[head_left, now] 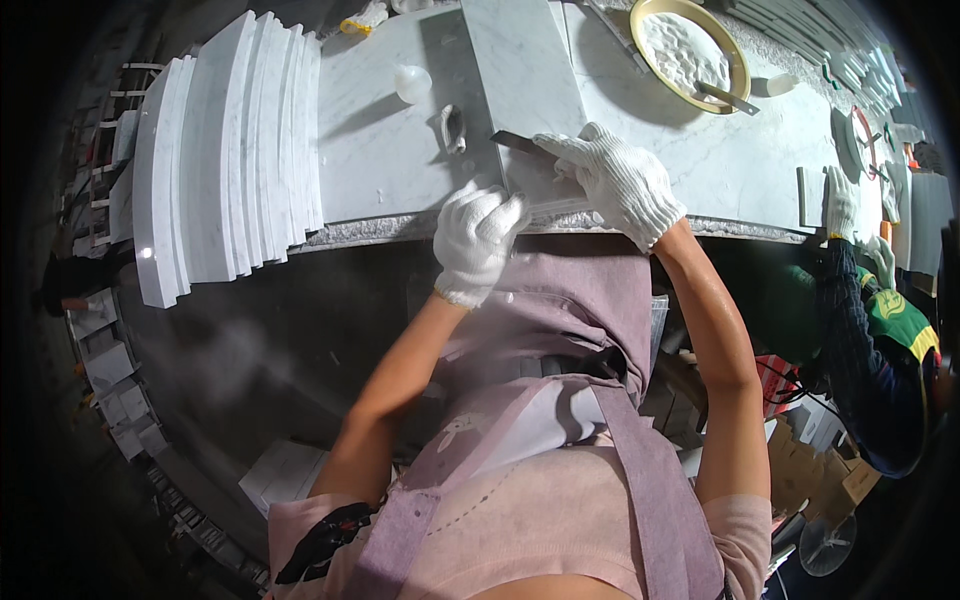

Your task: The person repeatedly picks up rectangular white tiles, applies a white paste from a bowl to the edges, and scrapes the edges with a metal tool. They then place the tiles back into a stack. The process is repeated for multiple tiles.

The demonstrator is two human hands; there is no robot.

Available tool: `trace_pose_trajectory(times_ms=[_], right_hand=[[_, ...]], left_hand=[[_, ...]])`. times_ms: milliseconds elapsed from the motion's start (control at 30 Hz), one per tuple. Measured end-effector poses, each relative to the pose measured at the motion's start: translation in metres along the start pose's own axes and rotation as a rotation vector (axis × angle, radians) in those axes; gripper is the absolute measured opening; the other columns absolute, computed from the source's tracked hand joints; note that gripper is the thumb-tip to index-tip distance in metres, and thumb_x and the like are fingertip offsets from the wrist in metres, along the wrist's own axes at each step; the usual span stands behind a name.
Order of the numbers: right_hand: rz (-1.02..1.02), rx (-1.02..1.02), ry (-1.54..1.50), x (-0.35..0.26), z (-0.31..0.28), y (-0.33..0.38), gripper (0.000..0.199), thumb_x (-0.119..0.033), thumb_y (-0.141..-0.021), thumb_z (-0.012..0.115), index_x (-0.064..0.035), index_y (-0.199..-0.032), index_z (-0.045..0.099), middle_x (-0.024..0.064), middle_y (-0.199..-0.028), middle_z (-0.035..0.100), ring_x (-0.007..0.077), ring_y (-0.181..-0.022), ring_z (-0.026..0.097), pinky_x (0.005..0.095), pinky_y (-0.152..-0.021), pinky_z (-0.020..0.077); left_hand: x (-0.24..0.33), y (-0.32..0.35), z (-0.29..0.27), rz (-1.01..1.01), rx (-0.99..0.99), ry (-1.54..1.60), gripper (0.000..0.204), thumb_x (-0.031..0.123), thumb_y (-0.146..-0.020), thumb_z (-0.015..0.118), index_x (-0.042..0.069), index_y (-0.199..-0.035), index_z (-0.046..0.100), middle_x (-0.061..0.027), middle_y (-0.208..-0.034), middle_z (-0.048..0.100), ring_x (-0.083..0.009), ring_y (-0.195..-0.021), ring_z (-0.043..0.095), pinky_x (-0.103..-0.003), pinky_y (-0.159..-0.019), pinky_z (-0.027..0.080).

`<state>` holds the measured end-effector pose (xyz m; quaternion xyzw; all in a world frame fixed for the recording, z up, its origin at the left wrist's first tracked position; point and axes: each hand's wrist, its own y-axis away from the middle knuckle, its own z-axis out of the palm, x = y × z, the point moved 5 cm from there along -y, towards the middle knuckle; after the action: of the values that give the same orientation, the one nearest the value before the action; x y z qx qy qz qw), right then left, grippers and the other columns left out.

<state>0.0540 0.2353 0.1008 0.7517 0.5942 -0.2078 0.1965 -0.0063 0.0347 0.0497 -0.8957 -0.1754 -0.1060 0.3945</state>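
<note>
Fingers (566,149) pointing left, the right hand (625,185) holds a dark blade (516,142).

Right gloved hand (625,185) grips a dark flat blade (515,142) over a grey-veined marble strip (520,60). Left gloved hand (480,238), fingers curled, at strip's near end; contact unclear. Marble slabs (220,150) lined up at left. Tan bowl (743,70) of white paste (680,50), metal spatula (728,97) resting in it. Co-worker's gloved hand (842,205) far right, by the worktop edge.
</note>
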Motion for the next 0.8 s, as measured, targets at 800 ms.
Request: trace_pose_trajectory(times_ms=[800], right_hand=[[-0.056, -0.057, 0.032, 0.002, 0.005, 0.012, 0.052, -0.025, -0.095, 0.061, -0.0226, -0.147, 0.062, 0.0166, -0.112, 0.07, 0.0365, -0.095, 0.072, 0.0431, -0.083, 0.0584]], left_hand=[[-0.005, 0.006, 0.006, -0.039, -0.063, -0.007, 0.035, 0.014, -0.079, 0.082, 0.022, -0.112, 0.078, -0.0014, -0.103, 0.069, -0.0274, -0.101, 0.069, -0.048, -0.097, 0.056]])
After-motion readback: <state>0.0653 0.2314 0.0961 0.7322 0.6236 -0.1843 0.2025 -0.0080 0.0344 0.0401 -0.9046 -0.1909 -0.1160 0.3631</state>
